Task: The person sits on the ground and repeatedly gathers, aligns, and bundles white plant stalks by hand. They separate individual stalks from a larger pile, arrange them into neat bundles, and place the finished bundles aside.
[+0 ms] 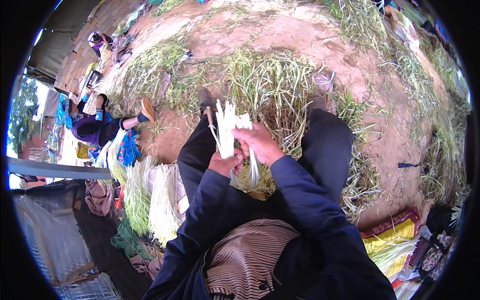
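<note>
My left hand [227, 163] grips an upright bundle of pale stalks [225, 127], whitish and leafless at the top. Beside that bundle, to its left, is a slim tool with a wooden handle [209, 115]; its lower end runs toward my left hand, and I cannot tell whether the fingers hold it. My right hand [260, 142] is closed around a smaller bunch of pale stalks [254, 170], with cut ends above the fingers and thin strands hanging below. Both hands are close together between my knees. Under them lies a heap of yellowish trimmings [260, 180].
Bundles of pale green stalks [164, 202] lie at my left. Loose leaves and stems [272, 82] are heaped between my feet. A person [97, 127] sits at the left, another [99, 41] farther off. A grey metal bar [60, 167] crosses the left side. A yellow printed sack [392, 243] lies at right.
</note>
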Available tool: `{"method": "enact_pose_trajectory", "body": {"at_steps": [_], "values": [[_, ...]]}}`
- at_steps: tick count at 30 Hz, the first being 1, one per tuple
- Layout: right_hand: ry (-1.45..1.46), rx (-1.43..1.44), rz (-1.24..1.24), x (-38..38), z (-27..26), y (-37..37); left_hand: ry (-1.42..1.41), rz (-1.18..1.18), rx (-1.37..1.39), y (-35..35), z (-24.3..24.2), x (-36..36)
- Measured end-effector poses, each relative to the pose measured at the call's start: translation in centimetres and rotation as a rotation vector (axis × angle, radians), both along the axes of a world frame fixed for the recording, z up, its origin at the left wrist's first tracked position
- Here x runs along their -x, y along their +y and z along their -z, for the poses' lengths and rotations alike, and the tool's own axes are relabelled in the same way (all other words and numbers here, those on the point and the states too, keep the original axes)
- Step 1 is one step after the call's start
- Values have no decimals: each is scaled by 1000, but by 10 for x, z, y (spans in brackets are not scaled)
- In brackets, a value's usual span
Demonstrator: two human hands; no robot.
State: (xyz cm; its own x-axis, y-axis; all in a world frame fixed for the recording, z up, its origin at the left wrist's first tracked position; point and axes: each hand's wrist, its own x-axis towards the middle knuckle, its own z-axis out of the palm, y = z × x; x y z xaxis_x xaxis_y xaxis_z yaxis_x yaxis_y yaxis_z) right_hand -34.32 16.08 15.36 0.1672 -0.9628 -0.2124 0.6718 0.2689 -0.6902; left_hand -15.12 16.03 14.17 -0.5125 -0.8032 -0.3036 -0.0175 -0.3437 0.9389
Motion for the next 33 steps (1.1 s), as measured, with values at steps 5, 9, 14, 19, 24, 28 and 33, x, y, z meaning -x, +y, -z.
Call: {"method": "enact_pose_trajectory", "body": {"at_steps": [5, 9, 14, 19, 24, 28, 33], "values": [[111, -60, 52, -2, -1, 5, -16, 8, -66, 11, 17, 7], [55, -137, 202, -7, -5, 7, 52, -55, 8, 14, 12, 11], [26, -149, 239, -5, 21, 2, 69, -271, -9, 26, 1, 24], [22, -120, 234, -7, 32, 1, 51, -310, -79, 26, 3, 22], [47, -68, 278, -6, 28, 2, 48, -337, -15, 26, 14, 29], [92, -44, 289, 0, 29, 0, 13, -275, -23, 24, 22, 31], [68, -111, 322, 11, 32, -2, 10, -307, -37, 21, 19, 45]]}}
